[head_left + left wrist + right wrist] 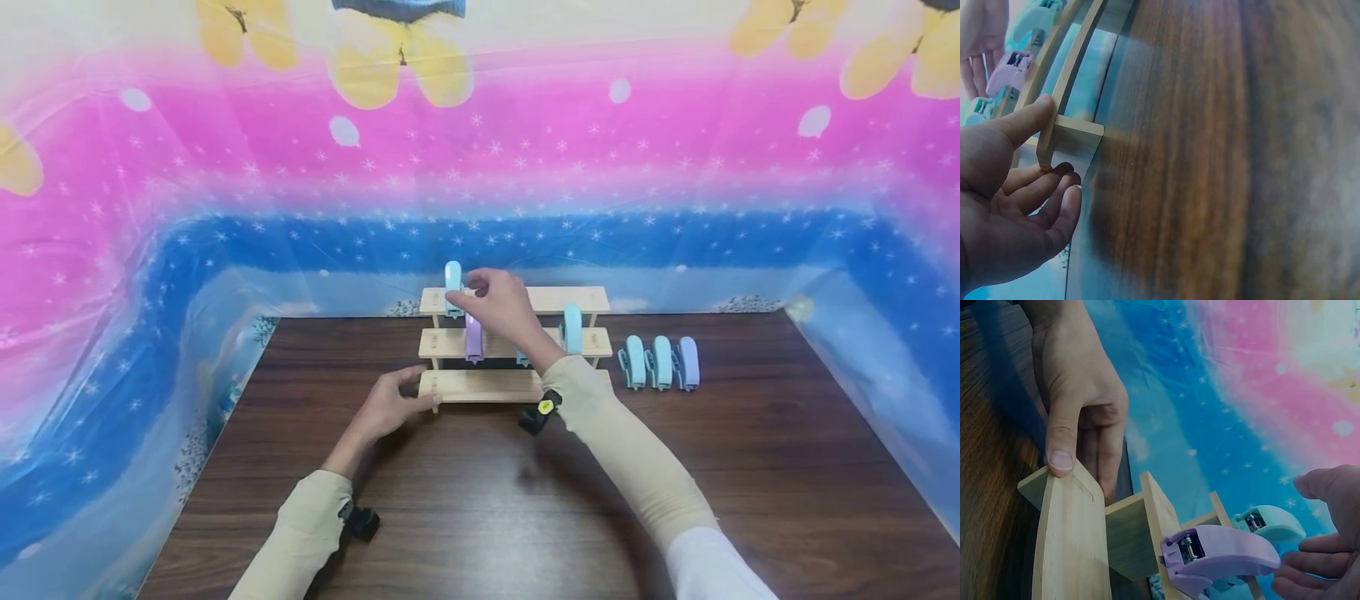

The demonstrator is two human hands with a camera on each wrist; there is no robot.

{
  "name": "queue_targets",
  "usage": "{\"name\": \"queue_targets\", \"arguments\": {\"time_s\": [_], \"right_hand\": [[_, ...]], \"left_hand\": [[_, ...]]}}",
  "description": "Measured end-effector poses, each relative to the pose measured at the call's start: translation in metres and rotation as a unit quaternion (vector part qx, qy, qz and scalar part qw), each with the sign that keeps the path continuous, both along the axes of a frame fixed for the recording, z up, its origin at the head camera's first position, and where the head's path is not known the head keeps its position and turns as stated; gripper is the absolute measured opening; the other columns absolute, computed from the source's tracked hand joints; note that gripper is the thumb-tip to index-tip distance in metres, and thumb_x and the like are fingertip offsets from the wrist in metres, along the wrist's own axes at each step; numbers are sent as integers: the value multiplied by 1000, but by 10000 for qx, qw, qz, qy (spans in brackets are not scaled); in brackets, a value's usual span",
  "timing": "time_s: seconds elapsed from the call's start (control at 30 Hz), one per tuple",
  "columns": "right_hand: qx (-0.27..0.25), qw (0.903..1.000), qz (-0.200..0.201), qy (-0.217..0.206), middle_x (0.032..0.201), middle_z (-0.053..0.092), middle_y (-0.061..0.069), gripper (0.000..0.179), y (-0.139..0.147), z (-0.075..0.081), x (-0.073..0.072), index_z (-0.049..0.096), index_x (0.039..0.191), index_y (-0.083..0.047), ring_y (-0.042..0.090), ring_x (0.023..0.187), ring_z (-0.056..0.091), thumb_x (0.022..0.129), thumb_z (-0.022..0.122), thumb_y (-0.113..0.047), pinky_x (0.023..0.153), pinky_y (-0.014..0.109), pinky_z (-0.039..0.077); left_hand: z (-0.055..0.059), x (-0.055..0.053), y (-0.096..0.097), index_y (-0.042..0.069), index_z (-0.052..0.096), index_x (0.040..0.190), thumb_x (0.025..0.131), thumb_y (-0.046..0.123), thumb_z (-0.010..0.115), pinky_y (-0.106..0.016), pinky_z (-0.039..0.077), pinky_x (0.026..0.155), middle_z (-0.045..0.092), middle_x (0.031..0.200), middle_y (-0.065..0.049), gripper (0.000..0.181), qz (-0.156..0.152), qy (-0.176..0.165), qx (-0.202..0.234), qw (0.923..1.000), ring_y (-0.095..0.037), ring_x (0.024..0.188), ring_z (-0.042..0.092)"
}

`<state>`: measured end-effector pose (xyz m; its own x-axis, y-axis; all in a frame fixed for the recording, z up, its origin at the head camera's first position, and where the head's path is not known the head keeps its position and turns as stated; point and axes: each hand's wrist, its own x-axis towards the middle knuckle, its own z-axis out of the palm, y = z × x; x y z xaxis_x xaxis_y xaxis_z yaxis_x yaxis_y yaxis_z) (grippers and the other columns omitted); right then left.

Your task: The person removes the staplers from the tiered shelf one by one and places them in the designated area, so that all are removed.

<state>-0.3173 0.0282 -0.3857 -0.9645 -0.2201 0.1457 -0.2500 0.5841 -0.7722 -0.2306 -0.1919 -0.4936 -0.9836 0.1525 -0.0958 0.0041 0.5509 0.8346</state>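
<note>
A three-step wooden rack (480,387) stands at the table's back. My left hand (390,404) grips the left end of its lowest step, thumb on top and fingers curled beneath. My right hand (501,307) reaches over to the top step. Its thumb and fingers spread around a mint stapler (453,283) upright at that step's left end; in the right wrist view a gap shows between the thumb and the mint stapler (1275,522). On the middle step stand a purple stapler (474,337) and a light-blue stapler (572,327), with another stapler mostly hidden behind my right wrist.
Right of the rack, two mint staplers (635,362) and a lavender stapler (687,363) stand in a row on the dark wooden table (480,500). A printed pink and blue cloth (675,167) hangs behind the table and along its sides.
</note>
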Motion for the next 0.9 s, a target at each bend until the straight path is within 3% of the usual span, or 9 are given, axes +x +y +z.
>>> {"name": "queue_targets", "arguments": {"time_s": [0.73,0.9], "right_hand": [[27,9995,-273,135,117,74,8,58,-12,-11,-9,70,129,-7,22,106,69,89,77,-49,90,38,56],[28,9991,-375,182,111,76,7,58,-17,-11,-9,72,125,-7,20,98,70,88,78,-51,84,36,57]], "left_hand": [[0,0,0,7,49,151,91,39,79,-53,50,100,60,142,-18,74,-1,-4,-32,10000,-35,126,59],[0,0,0,7,49,151,91,39,79,-52,51,99,59,143,-18,75,19,-27,1,10000,-35,125,59]]}}
